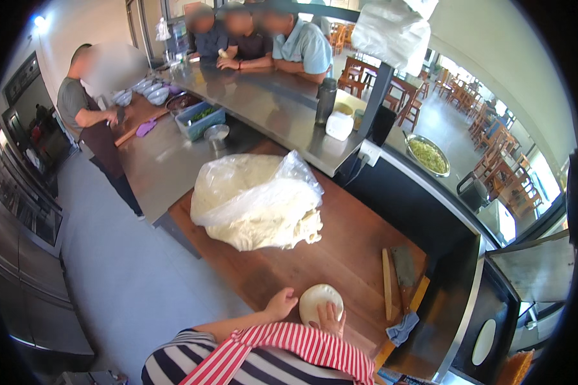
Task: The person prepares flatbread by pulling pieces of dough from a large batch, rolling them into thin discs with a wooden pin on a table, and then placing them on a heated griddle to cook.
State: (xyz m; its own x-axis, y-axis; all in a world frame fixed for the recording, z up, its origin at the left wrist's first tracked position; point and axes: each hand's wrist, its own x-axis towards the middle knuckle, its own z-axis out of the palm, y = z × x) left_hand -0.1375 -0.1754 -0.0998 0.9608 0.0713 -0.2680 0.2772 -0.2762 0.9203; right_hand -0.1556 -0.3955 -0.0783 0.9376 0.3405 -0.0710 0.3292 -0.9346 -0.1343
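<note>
A round, flattened piece of dough (313,299) lies on the wooden board (347,216) right in front of me. My right hand (331,321) rests on its near right part, palm down and fingers spread. Just left of the dough, my left hand (282,304) hovers with its fingers curled in; I see nothing in it. Farther up the board sits a large mass of dough (265,231), partly covered by a clear plastic sheet (245,187).
On the board's right lie a wooden rolling stick (387,284), a cleaver (403,267) and a blue cloth (402,329). A dough round (484,341) lies on a dark griddle (467,332). A co-worker (86,106) stands far left; several people lean on the steel counter (269,96).
</note>
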